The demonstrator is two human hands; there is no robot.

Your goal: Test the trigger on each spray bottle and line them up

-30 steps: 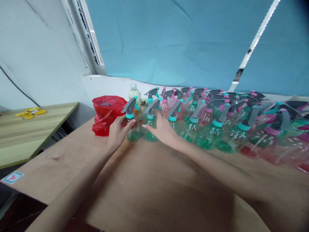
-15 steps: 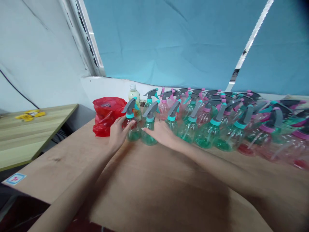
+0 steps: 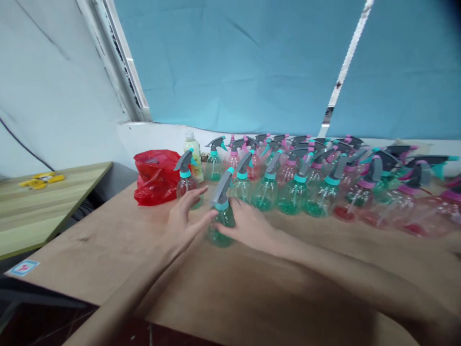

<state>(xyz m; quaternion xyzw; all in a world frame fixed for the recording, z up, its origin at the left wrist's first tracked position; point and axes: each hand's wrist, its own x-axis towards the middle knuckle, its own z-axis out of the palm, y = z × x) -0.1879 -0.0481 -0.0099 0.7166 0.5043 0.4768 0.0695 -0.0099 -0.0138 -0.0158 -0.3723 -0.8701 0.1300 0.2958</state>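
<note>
A clear green spray bottle with a turquoise collar and grey trigger head stands slightly tilted in front of the others. My right hand wraps round its right side, the thumb across its front. My left hand is on the bottle's other side, fingers spread, with its thumb tip at the bottle; whether it touches I cannot tell. Just beyond my left fingers stands another spray bottle with a turquoise collar. To the right a row of green spray bottles runs along the table.
A red plastic bag sits at the table's left, beside a pale bottle with a white cap. Pink spray bottles fill the right side. A lower wooden table holds yellow items. Blue cloth hangs behind.
The green spray bottle has come out of the row toward me with my right hand on it. My left hand has left the leftmost bottle and moved toward this one.
</note>
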